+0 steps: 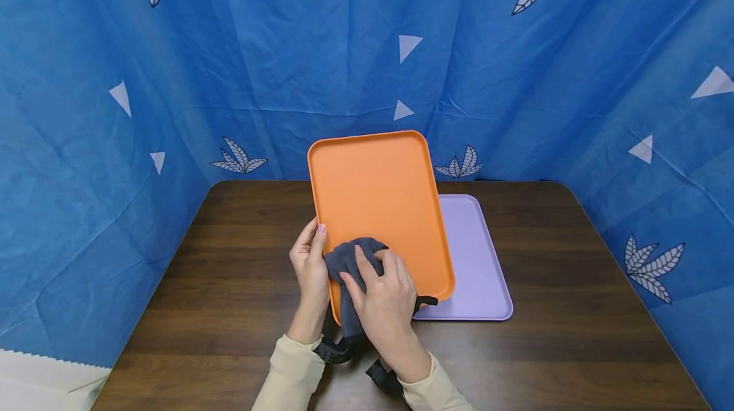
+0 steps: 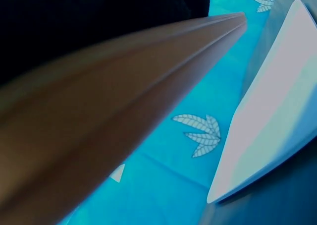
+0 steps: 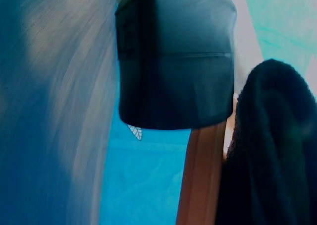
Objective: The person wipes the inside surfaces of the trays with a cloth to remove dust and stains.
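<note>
An orange rectangular tray (image 1: 378, 188) is held tilted up above the table in the head view. My left hand (image 1: 310, 267) grips its left edge, thumb on the near face. Against the tray's lower left part, my right hand (image 1: 387, 296) holds a dark grey cloth (image 1: 346, 259), whose loose end hangs over the edge. The left wrist view shows the orange tray's rim (image 2: 124, 86) close up. In the right wrist view the cloth (image 3: 277, 150) hangs beside the tray's edge (image 3: 203, 180). Neither hand's fingers show clearly in the wrist views.
A lilac tray (image 1: 476, 258) lies flat on the dark wooden table (image 1: 241, 283), partly behind the orange tray. Blue patterned curtains (image 1: 275, 48) surround the table at the back and sides. Black straps (image 1: 334, 350) are on the wrists.
</note>
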A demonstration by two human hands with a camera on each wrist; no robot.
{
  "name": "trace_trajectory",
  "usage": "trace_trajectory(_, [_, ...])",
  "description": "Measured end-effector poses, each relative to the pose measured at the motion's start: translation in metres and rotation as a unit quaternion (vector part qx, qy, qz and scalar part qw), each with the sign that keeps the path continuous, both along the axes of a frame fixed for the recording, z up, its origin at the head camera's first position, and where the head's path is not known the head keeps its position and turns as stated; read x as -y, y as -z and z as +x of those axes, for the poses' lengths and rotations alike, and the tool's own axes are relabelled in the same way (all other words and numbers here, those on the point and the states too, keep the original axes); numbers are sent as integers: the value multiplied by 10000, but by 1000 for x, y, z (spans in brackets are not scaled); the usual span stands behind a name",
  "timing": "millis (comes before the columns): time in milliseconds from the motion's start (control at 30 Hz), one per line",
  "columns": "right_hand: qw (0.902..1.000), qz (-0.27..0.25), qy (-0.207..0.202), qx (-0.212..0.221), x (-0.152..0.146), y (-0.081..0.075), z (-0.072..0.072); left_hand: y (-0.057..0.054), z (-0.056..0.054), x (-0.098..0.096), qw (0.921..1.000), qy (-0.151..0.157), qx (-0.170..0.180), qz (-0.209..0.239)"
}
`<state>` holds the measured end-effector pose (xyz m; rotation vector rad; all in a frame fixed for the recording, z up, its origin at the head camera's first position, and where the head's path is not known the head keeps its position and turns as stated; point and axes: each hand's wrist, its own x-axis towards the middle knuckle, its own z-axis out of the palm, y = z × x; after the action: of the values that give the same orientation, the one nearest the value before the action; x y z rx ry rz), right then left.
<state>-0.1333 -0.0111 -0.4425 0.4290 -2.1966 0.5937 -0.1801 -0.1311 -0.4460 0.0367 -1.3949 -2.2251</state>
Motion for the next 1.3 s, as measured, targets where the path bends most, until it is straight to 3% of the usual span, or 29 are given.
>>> trace_trajectory(733, [9982,-463,89,381,-25,4,-3,1,0,-5,10000,-1,-55,21])
trace_trajectory(1033, [9938,-736,510,658,-54,7,-9,0,0,-4,9999,53,-66,72])
trace_trajectory(1300, [9828,-1137,1043,1015,-85,11,-19,-1,1,-3,9999,43,-69,85])
